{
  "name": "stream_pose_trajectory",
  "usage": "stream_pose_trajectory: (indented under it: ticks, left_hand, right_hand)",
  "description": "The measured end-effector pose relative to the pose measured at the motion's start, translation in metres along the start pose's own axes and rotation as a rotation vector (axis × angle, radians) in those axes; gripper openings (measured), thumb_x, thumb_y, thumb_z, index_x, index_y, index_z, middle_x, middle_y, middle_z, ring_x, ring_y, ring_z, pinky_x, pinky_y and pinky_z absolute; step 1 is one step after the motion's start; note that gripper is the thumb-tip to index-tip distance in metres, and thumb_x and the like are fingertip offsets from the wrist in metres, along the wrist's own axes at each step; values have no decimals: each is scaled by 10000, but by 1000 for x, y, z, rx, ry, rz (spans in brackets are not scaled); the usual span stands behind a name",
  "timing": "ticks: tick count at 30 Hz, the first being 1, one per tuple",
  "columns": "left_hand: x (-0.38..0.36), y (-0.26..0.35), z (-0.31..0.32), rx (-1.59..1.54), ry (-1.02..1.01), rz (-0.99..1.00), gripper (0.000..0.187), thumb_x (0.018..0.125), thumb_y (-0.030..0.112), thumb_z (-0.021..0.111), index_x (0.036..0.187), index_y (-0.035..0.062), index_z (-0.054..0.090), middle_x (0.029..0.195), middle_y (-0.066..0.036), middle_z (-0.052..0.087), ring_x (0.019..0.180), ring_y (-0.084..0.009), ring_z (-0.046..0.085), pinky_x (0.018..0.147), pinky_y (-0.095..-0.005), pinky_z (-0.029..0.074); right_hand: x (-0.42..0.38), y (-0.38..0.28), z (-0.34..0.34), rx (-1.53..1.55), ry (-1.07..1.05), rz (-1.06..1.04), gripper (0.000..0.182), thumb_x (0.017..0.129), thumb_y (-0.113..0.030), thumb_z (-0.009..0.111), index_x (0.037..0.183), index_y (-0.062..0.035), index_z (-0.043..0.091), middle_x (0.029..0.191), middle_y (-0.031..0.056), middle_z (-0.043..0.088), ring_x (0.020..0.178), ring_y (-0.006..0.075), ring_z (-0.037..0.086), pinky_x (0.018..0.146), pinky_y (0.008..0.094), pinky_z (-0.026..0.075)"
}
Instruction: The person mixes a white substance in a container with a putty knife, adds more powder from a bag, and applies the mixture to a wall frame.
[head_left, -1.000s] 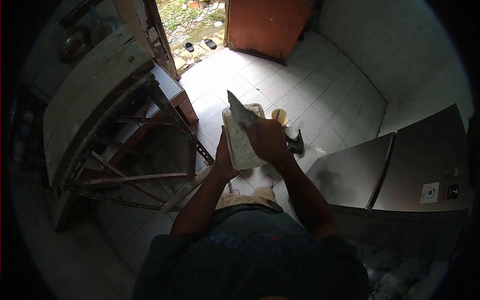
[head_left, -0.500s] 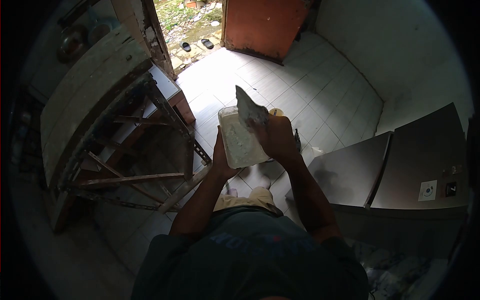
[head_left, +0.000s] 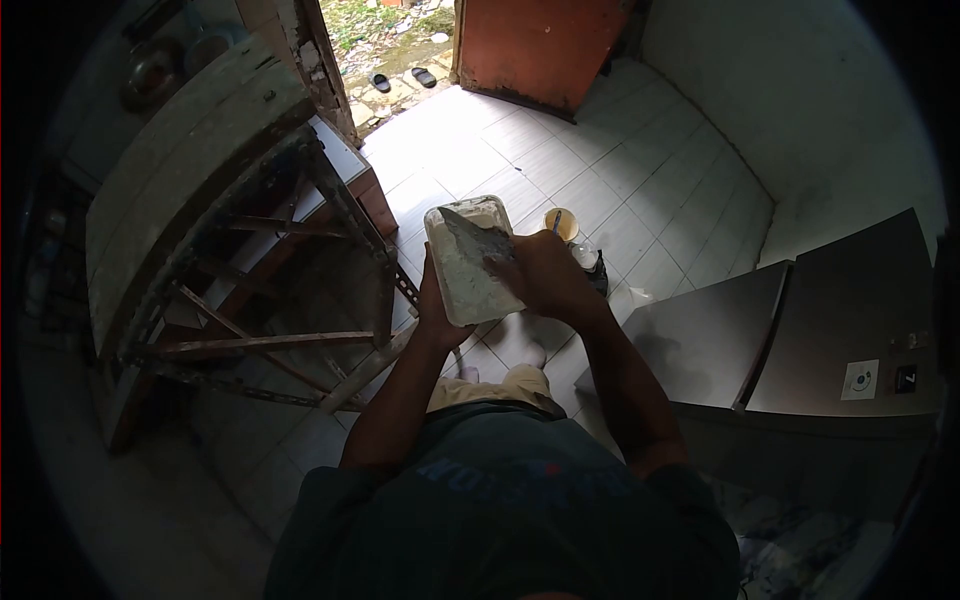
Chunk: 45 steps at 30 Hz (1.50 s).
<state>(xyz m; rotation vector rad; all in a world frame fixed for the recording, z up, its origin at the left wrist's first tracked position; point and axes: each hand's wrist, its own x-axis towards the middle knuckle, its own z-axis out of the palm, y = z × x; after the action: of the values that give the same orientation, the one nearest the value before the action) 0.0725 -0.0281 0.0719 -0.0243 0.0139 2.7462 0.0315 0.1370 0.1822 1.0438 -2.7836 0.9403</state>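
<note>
My left hand (head_left: pixel 436 312) is closed round the left side and near corner of a pale rectangular tub (head_left: pixel 434 226), tilted up in front of my waist. Whitish paste (head_left: pixel 462 285) coats its inside. In my closed right hand (head_left: pixel 552 278) is a pointed trowel (head_left: pixel 466 234), its grey blade smeared with paste. The blade lies over the tub's opening, its tip toward the far left corner. My right fingers wrap the trowel's handle end, which they mostly hide.
Past my right hand, a round bucket (head_left: pixel 568 216) with a tool in it stands on the tiled floor (head_left: pixel 540 160). A grey refrigerator (head_left: pixel 830 320) is at right. A wooden-topped metal frame (head_left: pixel 190 170) fills the left. Sandals (head_left: pixel 424 77) lie outside the open door (head_left: pixel 525 50).
The trowel has swung lower and to the left, from rising above the tub's right side to lying across its opening. The bucket, mostly hidden before, now shows.
</note>
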Motion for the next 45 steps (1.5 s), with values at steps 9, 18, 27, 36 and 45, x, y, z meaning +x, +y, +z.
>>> stream_pose_trajectory:
  ticks: [9, 18, 27, 36, 45]
  left_hand:
    - [0, 1, -7, 81, 44, 41, 679, 1020, 642, 299, 1465, 145, 427, 1375, -111, 562, 1215, -295, 603, 1025, -506, 504]
    - [-8, 2, 2, 11, 22, 48, 711, 1012, 654, 305, 1483, 132, 408, 1407, -141, 532, 1222, -315, 594, 1033, -510, 500]
    - [-9, 6, -4, -7, -50, 42, 696, 1010, 650, 317, 1485, 151, 414, 1403, -142, 538, 1231, -324, 589, 1006, -553, 511]
    - [-6, 15, -17, -89, -115, 25, 709, 1001, 657, 335, 1485, 145, 419, 1396, -143, 545, 1250, -310, 572, 1039, -524, 487]
    - [-3, 10, -12, 106, -3, 40, 717, 994, 678, 326, 1488, 166, 417, 1407, -136, 539, 1251, -305, 577, 1037, -523, 490]
  right_hand:
    - [26, -9, 35, 50, 199, 31, 316, 942, -247, 637, 878, 59, 685, 633, 216, 639, 612, 364, 680, 589, 426, 530]
    - [0, -14, 9, 56, -103, 18, 356, 915, -255, 673, 849, 95, 669, 639, 257, 629, 628, 372, 685, 620, 432, 536]
    - [25, -12, 7, 216, 177, 65, 301, 945, -253, 645, 886, 40, 680, 622, 204, 637, 550, 322, 665, 535, 403, 506]
    - [0, -9, 21, -84, 39, -97, 289, 942, -230, 642, 895, 51, 686, 628, 207, 638, 557, 347, 660, 551, 406, 515]
    - [35, -8, 24, 123, 232, 98, 332, 957, -257, 624, 860, 56, 681, 620, 223, 627, 567, 365, 664, 535, 435, 508]
